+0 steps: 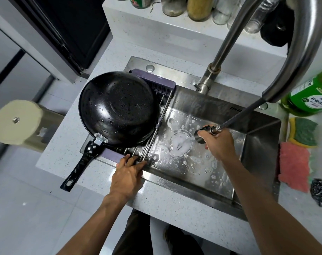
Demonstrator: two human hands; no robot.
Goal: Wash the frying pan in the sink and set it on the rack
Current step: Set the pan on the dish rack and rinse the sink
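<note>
The black frying pan (118, 109) sits wet on the purple-ended rack (156, 83) over the left side of the steel sink (257, 142). Its handle (79, 166) sticks out over the counter's front left edge. My left hand (128, 173) rests with straight fingers on the rack's near end and bars, just right of the handle. My right hand (219, 142) grips the pull-out spray head (202, 134) above the basin. Water sprays from it toward the drain (180, 142).
The faucet's neck (300, 43) arches over the right of the sink, its hose (241, 115) running to the spray head. A green soap bottle (311, 94), sponges (303, 131), a pink cloth (294, 166) and steel wool (321, 194) lie on the right. Jars (198, 8) line the back ledge.
</note>
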